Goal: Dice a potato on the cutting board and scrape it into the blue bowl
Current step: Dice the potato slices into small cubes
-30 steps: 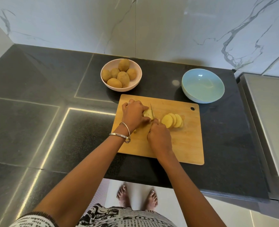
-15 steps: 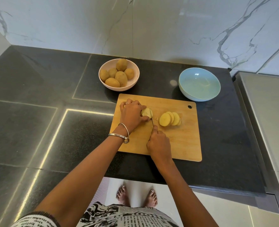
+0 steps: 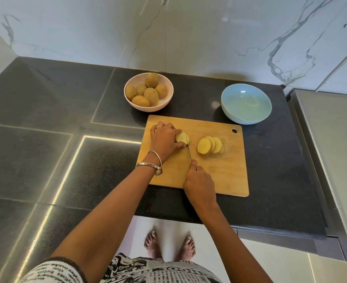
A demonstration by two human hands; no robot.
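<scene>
While the left hand (image 3: 165, 142) gripped the potato end (image 3: 182, 138) mid-frame, the right hand (image 3: 199, 183) held the knife (image 3: 189, 149); slices (image 3: 210, 145) awaited dicing, and the blue bowl (image 3: 246, 106) was empty.

Dark speckled stone tabletop (image 3: 46, 111) w/ thin seam lines, some glinting w/ reflected light. White marble wall (image 3: 189, 31) behind, grey veins, glossy. Steel-grey surface (image 3: 331, 139) at right. Pale tiled floor (image 3: 168, 227) below tabletop edge.

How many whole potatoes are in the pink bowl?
6 whole potatoes show, all heaped in the pink bowl behind the cutting board; more may be hidden under the heap.
</scene>
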